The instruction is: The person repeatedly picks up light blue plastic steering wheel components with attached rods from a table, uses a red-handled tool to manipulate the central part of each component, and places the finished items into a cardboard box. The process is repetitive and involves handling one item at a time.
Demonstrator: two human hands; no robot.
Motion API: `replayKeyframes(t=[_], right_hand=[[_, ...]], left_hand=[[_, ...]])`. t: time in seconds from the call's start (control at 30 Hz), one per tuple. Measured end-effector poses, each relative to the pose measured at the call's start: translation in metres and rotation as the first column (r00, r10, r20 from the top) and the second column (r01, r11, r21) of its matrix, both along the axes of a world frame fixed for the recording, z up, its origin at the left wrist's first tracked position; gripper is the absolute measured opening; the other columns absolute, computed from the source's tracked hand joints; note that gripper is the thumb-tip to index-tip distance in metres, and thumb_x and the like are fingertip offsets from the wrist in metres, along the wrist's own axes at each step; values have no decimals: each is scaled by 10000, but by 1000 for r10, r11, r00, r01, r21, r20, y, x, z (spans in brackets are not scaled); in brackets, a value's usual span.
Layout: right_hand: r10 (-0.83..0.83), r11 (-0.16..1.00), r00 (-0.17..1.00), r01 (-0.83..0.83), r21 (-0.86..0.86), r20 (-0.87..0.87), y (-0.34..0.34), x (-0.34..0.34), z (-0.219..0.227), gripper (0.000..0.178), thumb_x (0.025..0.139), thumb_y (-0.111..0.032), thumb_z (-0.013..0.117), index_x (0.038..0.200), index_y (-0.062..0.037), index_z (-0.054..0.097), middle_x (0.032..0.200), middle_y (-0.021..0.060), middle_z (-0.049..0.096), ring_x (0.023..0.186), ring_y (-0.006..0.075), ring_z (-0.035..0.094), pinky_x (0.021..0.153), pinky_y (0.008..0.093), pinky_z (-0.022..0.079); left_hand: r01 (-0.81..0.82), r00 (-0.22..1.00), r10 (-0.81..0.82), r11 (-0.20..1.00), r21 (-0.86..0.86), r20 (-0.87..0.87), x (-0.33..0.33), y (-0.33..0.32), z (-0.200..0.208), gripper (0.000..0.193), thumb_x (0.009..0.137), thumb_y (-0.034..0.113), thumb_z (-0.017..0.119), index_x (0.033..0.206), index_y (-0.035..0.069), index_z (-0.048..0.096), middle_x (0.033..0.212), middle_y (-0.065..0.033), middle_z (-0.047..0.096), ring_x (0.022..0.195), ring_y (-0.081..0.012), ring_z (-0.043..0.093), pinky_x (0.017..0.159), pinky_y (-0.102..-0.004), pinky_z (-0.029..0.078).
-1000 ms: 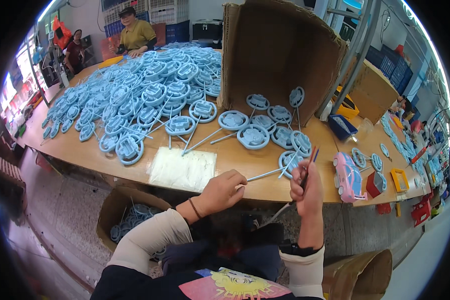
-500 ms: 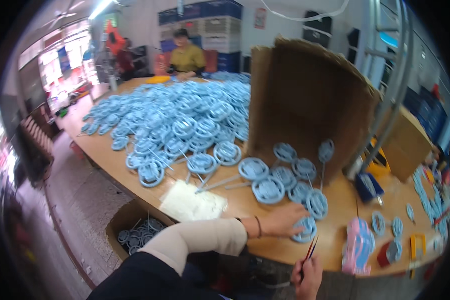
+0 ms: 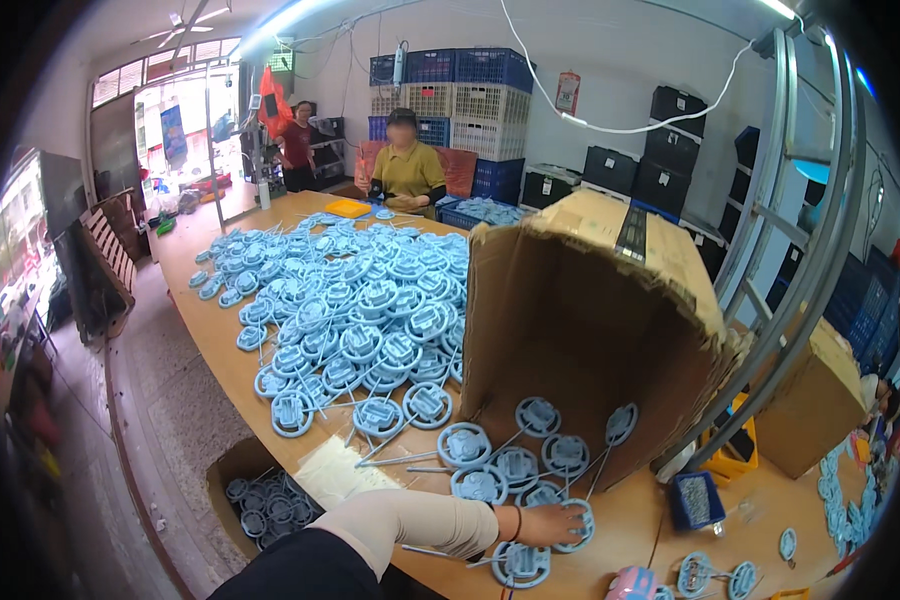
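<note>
My left hand [image 3: 548, 524], in a beige sleeve cover with a dark wrist band, is closed over the edge of a light-blue round plastic part [image 3: 577, 535]. Another such ring-shaped part [image 3: 522, 568] lies beside the wrist, nearer me. Several more, some with long thin stems, lie just beyond, such as this round part [image 3: 479, 486] at the mouth of a cardboard box [image 3: 610, 300]. My right hand is out of view. Only the thin red and blue tips of a pointed tool [image 3: 510, 580] show at the lower edge.
A large heap of light-blue parts [image 3: 370, 300] covers the far table [image 3: 225, 365]. A carton of grey parts [image 3: 225, 485] stands below at left. A blue tray [image 3: 697, 500], a pink-and-blue item [image 3: 632, 583] and a metal frame [image 3: 770, 225] are at right. A co-worker [image 3: 405, 175] sits opposite.
The view has tilted up, so the table sits lower in it. My left hand has shifted from the nearer round part to the one beyond it. My right hand has left the view.
</note>
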State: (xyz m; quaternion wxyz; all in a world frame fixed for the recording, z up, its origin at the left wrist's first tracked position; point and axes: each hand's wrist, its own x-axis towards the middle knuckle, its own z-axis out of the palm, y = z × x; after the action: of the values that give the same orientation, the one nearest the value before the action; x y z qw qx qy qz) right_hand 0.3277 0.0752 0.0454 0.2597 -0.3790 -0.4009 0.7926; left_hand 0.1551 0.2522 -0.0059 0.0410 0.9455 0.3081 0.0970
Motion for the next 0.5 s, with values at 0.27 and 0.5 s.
replayKeyframes(t=[0.27, 0.5], right_hand=[[-10, 998, 1000, 10, -60, 3, 35, 8, 41, 63, 903, -169, 490, 940, -117, 488, 623, -34, 464, 446, 38, 378, 396, 168, 300], [-38, 999, 999, 39, -22, 29, 43, 16, 43, 90, 896, -192, 503, 940, -114, 492, 641, -23, 479, 437, 44, 383, 367, 174, 282]], left_hand=[[-42, 997, 40, 999, 22, 61, -4, 6, 10, 350, 680, 159, 628, 998, 62, 518, 1030, -105, 488, 1020, -284, 442, 765, -383, 415], [-201, 941, 257, 947, -249, 218, -28, 4, 73, 420, 656, 238, 640, 1010, 35, 542, 922, -147, 556, 902, -334, 520, 775, -416, 431]])
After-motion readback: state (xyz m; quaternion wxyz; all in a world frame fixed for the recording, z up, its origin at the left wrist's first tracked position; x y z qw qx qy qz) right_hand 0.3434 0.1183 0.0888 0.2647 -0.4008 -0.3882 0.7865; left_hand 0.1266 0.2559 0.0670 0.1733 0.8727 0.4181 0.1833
